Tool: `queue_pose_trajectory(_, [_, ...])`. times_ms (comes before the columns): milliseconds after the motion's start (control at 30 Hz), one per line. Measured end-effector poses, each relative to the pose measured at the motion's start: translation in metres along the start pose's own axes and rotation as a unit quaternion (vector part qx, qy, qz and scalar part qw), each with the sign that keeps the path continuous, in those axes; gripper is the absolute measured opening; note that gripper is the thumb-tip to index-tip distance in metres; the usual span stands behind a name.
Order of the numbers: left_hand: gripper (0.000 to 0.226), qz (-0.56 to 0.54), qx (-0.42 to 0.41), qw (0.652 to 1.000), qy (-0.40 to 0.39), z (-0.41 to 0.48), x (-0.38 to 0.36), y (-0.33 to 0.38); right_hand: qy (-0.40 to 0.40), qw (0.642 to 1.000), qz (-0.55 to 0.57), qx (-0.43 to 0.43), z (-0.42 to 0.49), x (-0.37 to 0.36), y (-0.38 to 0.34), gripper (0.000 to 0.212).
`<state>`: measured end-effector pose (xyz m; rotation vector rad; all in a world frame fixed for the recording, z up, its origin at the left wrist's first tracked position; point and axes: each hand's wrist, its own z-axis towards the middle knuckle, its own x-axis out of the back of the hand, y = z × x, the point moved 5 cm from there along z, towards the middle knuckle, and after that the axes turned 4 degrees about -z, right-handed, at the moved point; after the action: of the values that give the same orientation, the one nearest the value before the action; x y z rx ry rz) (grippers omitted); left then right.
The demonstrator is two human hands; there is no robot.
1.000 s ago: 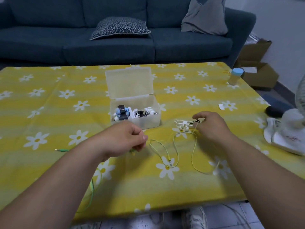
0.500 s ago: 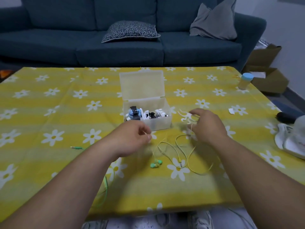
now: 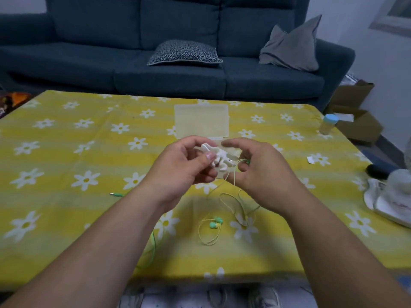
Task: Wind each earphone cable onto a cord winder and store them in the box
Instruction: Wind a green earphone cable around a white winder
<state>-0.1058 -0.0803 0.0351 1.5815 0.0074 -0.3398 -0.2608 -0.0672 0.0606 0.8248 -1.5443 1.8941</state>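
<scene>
Both hands have come up off the table and met since half a second ago, and the white cord winder (image 3: 219,158), then by the right fingers alone, is now lifted between the two hands in front of the box (image 3: 201,121).

The left hand (image 3: 184,167) pinches the winder's near-left end between thumb and curled fingers. The winder is a pale, bone-like piece with forked prongs, tilted, its far end toward the right fingers. The right hand (image 3: 260,174) has its fingers curled round the yellow cable (image 3: 229,203) just beside the winder. From there the cable drops below the fingers and lies in loose loops on the table (image 3: 66,152).

A pair of green earbuds (image 3: 215,222) lies under the hands, near the loops. Which cable they belong to cannot be told.

The hands hide the box body, so only its raised lid shows past the fingertips. A small green bit shows inside the right fingers, too small to make out.
</scene>
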Motion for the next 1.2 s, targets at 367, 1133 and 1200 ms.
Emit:
queue_pose_trajectory(367, [0.017,-0.009,0.084,0.996,0.041,0.012,0.019,-0.012,-0.014,0.998,-0.065,-0.001,0.011,0.0,-0.006,0.041])
queue_pose_trajectory(1133, [0.011,0.081,0.043,0.996,-0.005,0.018,0.007,-0.006,0.022,0.996,0.087,-0.017,0.023,-0.001,0.0,0.011])
queue_pose_trajectory(1200, [0.012,0.084,0.041,0.996,-0.014,0.016,0.007,-0.005,0.019,0.996,0.087,-0.019,0.022,-0.002,0.0,0.011])
